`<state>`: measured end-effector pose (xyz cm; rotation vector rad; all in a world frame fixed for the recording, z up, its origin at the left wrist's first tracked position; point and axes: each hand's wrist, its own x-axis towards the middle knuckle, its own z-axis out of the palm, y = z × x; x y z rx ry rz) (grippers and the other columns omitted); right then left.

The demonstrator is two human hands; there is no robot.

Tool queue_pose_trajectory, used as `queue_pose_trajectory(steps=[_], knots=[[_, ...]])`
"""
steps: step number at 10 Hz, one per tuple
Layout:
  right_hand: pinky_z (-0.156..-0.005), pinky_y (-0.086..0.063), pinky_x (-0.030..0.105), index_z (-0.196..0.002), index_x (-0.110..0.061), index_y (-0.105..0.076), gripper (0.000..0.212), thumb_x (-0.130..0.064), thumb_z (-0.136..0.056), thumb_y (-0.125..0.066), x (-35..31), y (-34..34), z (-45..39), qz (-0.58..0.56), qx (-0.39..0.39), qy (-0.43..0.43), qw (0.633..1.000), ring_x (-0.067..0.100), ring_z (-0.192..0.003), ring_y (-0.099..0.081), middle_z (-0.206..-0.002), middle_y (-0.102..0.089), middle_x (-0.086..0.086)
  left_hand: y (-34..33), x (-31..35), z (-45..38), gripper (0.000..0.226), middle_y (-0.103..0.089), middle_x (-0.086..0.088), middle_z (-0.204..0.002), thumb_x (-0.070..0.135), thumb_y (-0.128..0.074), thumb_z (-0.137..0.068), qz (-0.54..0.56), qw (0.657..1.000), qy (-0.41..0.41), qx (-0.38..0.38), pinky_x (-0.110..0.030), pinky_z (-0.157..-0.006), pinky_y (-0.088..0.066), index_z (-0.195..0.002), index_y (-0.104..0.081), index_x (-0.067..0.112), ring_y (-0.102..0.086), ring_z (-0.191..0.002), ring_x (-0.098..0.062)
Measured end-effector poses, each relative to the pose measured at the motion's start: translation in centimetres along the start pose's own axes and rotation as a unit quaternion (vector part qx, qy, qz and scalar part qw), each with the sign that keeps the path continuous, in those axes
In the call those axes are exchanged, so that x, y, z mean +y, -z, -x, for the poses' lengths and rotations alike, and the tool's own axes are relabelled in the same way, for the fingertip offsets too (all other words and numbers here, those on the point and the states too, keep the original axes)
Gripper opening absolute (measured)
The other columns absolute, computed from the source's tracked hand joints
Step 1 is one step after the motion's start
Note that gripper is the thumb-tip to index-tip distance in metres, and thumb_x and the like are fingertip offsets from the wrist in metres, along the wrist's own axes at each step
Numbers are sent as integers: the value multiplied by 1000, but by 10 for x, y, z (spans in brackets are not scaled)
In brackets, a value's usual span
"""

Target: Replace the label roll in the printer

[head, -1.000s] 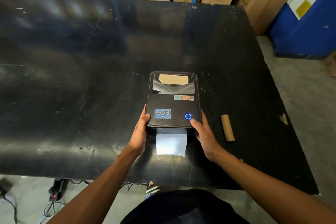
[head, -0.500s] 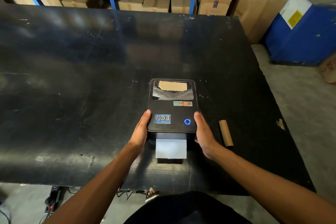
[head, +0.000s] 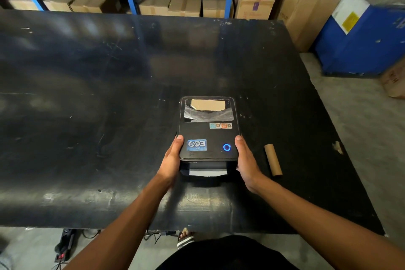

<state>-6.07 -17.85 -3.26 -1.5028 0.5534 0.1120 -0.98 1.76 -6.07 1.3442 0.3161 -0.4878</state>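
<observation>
I see both bare forearms reaching forward from the bottom of the view, converging toward the middle. My left hand stands palm inward, thumb up top, its fingers hidden below. My right hand mirrors it, thumb extended forward, palm facing left. Both hands press flat against opposite sides of the printer, wrists roughly straight.

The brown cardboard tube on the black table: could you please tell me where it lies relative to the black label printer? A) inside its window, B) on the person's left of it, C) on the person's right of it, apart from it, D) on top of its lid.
C: the brown cardboard tube lies flat on the black table, beyond the right hand, clear of the black label printer.
</observation>
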Motion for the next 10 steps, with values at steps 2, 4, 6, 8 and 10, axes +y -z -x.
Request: queue_pose_trajectory(steps=[2,4,6,8,10], knots=[[-118,-25,48,-150,-28,-33,55,-52,-100,-31,1,-3,2,-12,24,-9,1000,14,-138,-37,-151,-42,-5,-1,0,1,45,-79,4,-104,56,-52,-94,6,1000,4,8,-28,-82,-53,-115,-71,21,-74,-94,-8],[-116,-28,44,-147,-29,-37,54,-53,-99,-35,0,-4,4,-31,28,-14,999,13,-135,-41,-147,-47,-6,-1,-1,3,44,-80,3,-100,56,-52,-94,5,1000,6,11,-27,-79,-53,-110,-72,21,-75,-92,-9],[-112,-31,39,-144,-31,-41,54,-57,-97,-36,2,-5,4,-38,29,-17,999,11,-129,-46,-142,-52,-7,-4,-2,3,42,-80,2,-101,56,-54,-92,28,999,12,17,-16,-63,-56,-107,-73,22,-76,-88,-8],[-103,-36,31,-138,-35,-49,51,-60,-94,-39,6,-10,7,-79,44,-20,996,4,-121,-51,-135,-58,-13,-8,-9,3,45,-81,1,-95,57,-54,-92,79,997,10,18,-16,-57,-56,-107,-74,20,-77,-83,-9],[-98,-39,28,-129,-42,-51,41,-59,-98,-31,28,-4,21,-160,83,-58,982,-5,-107,-52,-110,-58,-26,-1,-27,14,52,-71,-9,-119,47,-39,-102,142,980,26,135,-34,-99,-47,-133,-59,11,-64,-116,-24]])
